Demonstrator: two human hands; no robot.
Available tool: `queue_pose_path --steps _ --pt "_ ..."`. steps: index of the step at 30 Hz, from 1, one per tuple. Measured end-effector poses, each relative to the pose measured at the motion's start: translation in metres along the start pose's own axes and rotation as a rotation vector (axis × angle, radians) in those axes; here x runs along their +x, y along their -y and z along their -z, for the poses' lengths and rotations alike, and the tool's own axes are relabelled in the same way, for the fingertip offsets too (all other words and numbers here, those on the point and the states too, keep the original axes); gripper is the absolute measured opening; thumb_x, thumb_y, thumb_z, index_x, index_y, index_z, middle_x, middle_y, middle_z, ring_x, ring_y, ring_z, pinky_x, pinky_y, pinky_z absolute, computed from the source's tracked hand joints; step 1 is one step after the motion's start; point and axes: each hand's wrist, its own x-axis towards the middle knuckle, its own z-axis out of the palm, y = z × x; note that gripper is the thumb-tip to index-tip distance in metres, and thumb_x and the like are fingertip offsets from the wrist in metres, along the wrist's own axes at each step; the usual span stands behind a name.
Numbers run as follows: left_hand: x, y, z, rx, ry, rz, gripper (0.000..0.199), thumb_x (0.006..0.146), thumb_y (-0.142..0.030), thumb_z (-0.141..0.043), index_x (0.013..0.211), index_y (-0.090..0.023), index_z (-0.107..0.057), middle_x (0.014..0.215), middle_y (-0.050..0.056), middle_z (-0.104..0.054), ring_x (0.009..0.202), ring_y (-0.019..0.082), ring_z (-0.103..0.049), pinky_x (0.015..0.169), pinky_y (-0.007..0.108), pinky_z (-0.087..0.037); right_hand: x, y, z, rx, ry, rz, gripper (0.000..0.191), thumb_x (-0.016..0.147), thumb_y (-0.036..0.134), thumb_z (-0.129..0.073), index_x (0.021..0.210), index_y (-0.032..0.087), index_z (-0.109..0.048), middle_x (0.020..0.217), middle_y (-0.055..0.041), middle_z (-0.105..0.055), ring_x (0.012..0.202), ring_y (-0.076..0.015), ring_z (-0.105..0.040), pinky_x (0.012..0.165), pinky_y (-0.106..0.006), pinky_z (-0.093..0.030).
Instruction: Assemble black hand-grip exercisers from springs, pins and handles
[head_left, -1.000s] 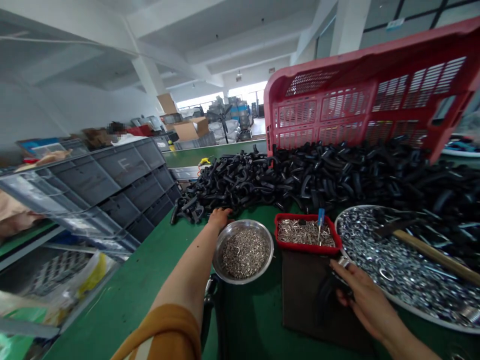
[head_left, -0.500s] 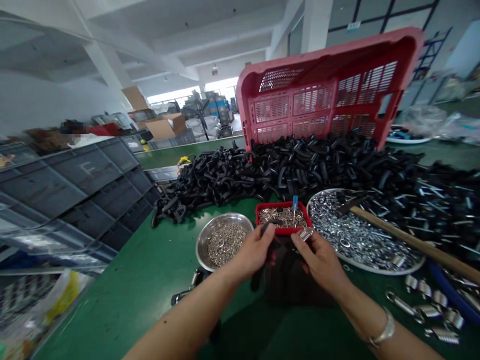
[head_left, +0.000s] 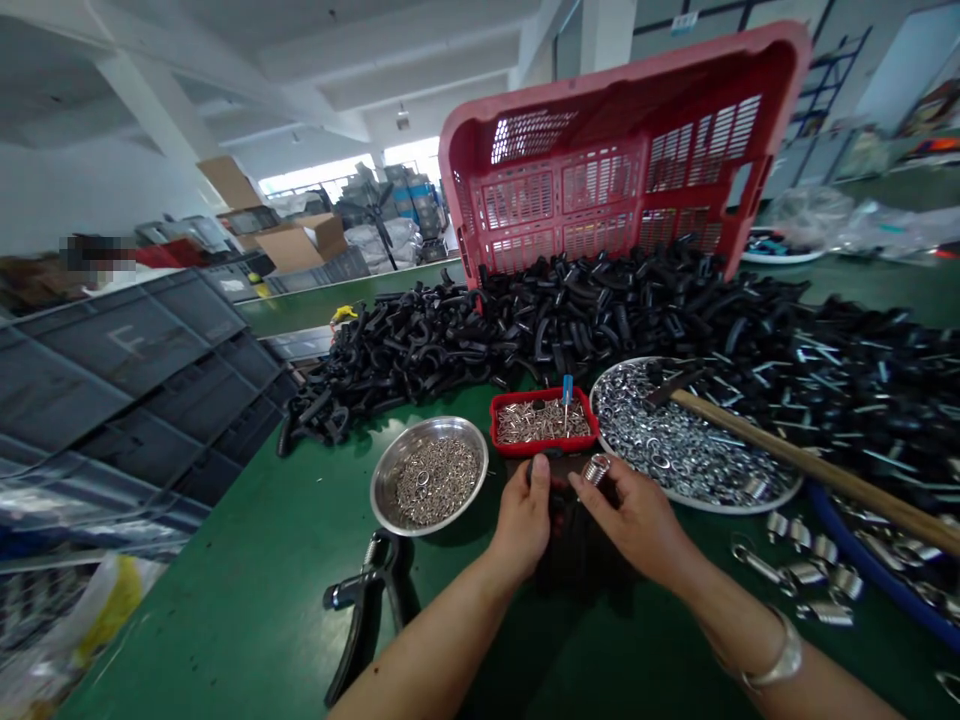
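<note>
My right hand (head_left: 641, 515) is closed, thumb and fingers pinching a shiny metal coil spring (head_left: 596, 470). Close beside it on the left, my left hand (head_left: 525, 520) grips a black plastic handle, mostly hidden by the fingers and blending into a dark block (head_left: 581, 560) underneath. Just beyond both hands sits a red tray (head_left: 496, 440) of small metal pins, with a blue-handled screwdriver (head_left: 568, 388) standing in it. Left of my left hand is a steel bowl (head_left: 377, 490) of tiny metal parts. A hand grip with black handles (head_left: 364, 610) and a spring lies near my left forearm.
Black handles (head_left: 442, 335) are heaped across the back, under a tipped red crate (head_left: 555, 210). At right, a hammer (head_left: 750, 425) rests across a white tray (head_left: 720, 508) of metal parts. Several loose springs (head_left: 806, 572) lie nearby. Grey crates (head_left: 142, 370) stand at left.
The camera view has shifted. My left hand has drawn nearer my body, and its black handle shows less. My left forearm has uncovered more of the hand grip on the table.
</note>
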Motion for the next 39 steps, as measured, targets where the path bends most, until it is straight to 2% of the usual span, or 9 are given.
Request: queue_pose_path --steps 5,12,20,23,27,29,33,36,39 --pt "0.004 -0.002 0.000 -0.001 0.015 -0.006 0.049 0.076 -0.064 -0.036 0.074 -0.017 -0.048 0.057 -0.003 -0.048 0.041 0.007 -0.041 0.037 0.019 -0.035 -0.007 -0.004 -0.004 0.012 0.003 -0.048 0.018 0.083 0.036 -0.048 0.079 0.019 -0.052 0.068 -0.0021 -0.059 0.061 -0.0145 -0.055 0.058 -0.025 -0.043" --pt "0.001 -0.011 0.000 0.041 0.009 -0.137 0.047 0.078 -0.062 -0.037 0.073 -0.017 -0.049 0.062 -0.001 -0.053 0.041 0.007 -0.043 0.039 0.019 -0.035 -0.013 0.000 -0.012 0.011 -0.082 -0.036 0.019 0.084 0.034 -0.047 0.071 0.019 -0.047 0.062 0.0001 -0.053 0.058 -0.0128 -0.052 0.057 -0.025 -0.041" --pt "-0.005 -0.005 -0.001 -0.210 0.058 0.162 0.049 0.077 -0.066 -0.033 0.071 -0.018 -0.044 0.044 -0.006 -0.042 0.034 0.007 -0.035 0.034 0.017 -0.027 -0.015 0.007 -0.007 0.027 -0.120 0.008 0.015 0.083 0.030 -0.048 0.074 0.019 -0.048 0.063 0.0003 -0.054 0.058 -0.0121 -0.054 0.056 -0.023 -0.042" --pt "-0.005 -0.002 0.000 -0.173 0.046 0.127 0.049 0.077 -0.066 -0.033 0.070 -0.018 -0.044 0.045 -0.005 -0.043 0.035 0.007 -0.035 0.035 0.018 -0.028 -0.014 0.009 -0.007 -0.005 -0.102 0.026 0.016 0.083 0.031 -0.049 0.072 0.019 -0.048 0.061 0.0008 -0.053 0.056 -0.0123 -0.053 0.055 -0.024 -0.042" --pt "-0.008 0.004 0.001 -0.001 0.019 -0.052 0.047 0.074 -0.064 -0.042 0.073 -0.017 -0.048 0.056 -0.003 -0.049 0.043 0.008 -0.042 0.041 0.020 -0.034 -0.012 0.009 -0.006 -0.053 -0.135 -0.025 0.017 0.084 0.033 -0.047 0.073 0.020 -0.047 0.060 0.0003 -0.053 0.056 -0.0133 -0.053 0.057 -0.026 -0.042" --pt "-0.010 0.007 0.001 0.016 0.040 -0.032 0.048 0.073 -0.066 -0.041 0.073 -0.018 -0.047 0.052 -0.004 -0.046 0.041 0.008 -0.040 0.040 0.020 -0.033 -0.010 0.010 -0.003 -0.102 -0.087 -0.007 0.017 0.083 0.033 -0.047 0.072 0.020 -0.048 0.062 -0.0010 -0.054 0.058 -0.0143 -0.053 0.058 -0.026 -0.041" --pt "-0.009 0.009 0.001 -0.102 0.068 0.129 0.052 0.074 -0.070 -0.030 0.070 -0.019 -0.042 0.042 -0.007 -0.038 0.033 0.007 -0.033 0.034 0.019 -0.027 -0.009 0.011 0.001 -0.100 0.030 0.004 0.018 0.083 0.034 -0.046 0.072 0.020 -0.048 0.064 -0.0015 -0.055 0.060 -0.0145 -0.053 0.057 -0.026 -0.041" --pt "-0.006 0.006 0.001 -0.109 0.068 0.122 0.052 0.074 -0.069 -0.031 0.071 -0.018 -0.043 0.045 -0.006 -0.040 0.034 0.006 -0.035 0.034 0.018 -0.028 -0.010 0.010 0.000 -0.093 0.028 -0.026 0.019 0.083 0.035 -0.046 0.071 0.020 -0.048 0.062 -0.0006 -0.055 0.058 -0.0140 -0.053 0.056 -0.026 -0.040" --pt "-0.006 0.006 0.001 -0.025 0.077 0.064 0.052 0.072 -0.069 -0.038 0.074 -0.017 -0.045 0.049 -0.006 -0.043 0.035 0.006 -0.037 0.033 0.018 -0.029 -0.010 0.006 -0.002 -0.137 -0.019 -0.032 0.020 0.083 0.036 -0.046 0.071 0.020 -0.048 0.062 -0.0010 -0.055 0.058 -0.0144 -0.053 0.056 -0.026 -0.040"
